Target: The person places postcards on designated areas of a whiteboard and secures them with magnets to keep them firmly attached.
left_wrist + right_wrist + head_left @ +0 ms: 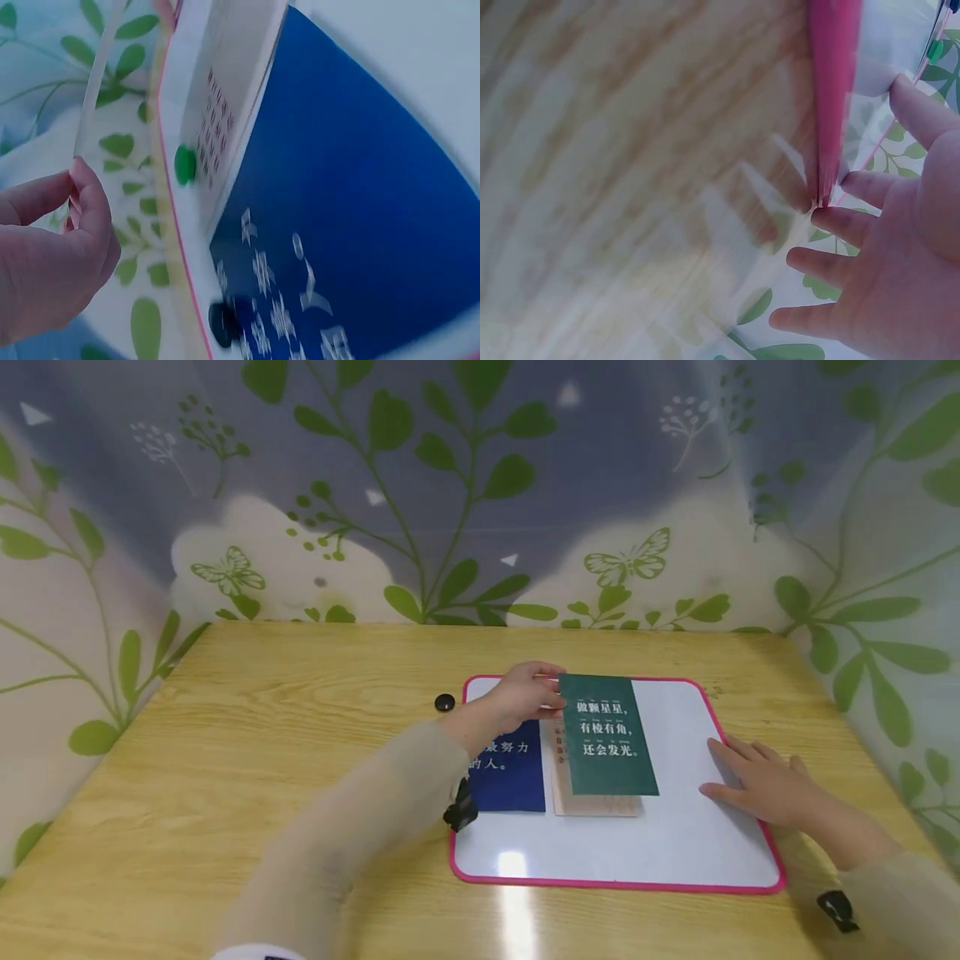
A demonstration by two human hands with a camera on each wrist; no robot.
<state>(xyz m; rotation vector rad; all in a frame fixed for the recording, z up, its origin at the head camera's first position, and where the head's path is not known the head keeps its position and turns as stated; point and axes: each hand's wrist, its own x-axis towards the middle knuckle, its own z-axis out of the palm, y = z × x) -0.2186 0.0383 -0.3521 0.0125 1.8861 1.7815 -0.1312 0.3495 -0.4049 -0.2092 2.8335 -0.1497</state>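
Observation:
A dark green card (pixel 608 735) with white Chinese characters is pinched at its upper left edge by my left hand (pixel 525 695); in the left wrist view it shows as a thin pale strip. The card hangs over a pinkish printed card (pixel 596 807) and partly hides it. To its left a blue card (pixel 510 785) with white characters lies on the whiteboard (pixel 622 852). In the left wrist view, a green magnet (pixel 185 165) and a dark magnet (pixel 223 324) sit along the cards' edges. My right hand (pixel 772 781), fingers spread, touches the board's right rim.
A pink rim (pixel 618 885) runs round the whiteboard, which lies on a wooden table (pixel 262 735). Left of the board is a round black piece (pixel 445 702). A wall covering (pixel 420 485) with leaves and butterflies stands behind.

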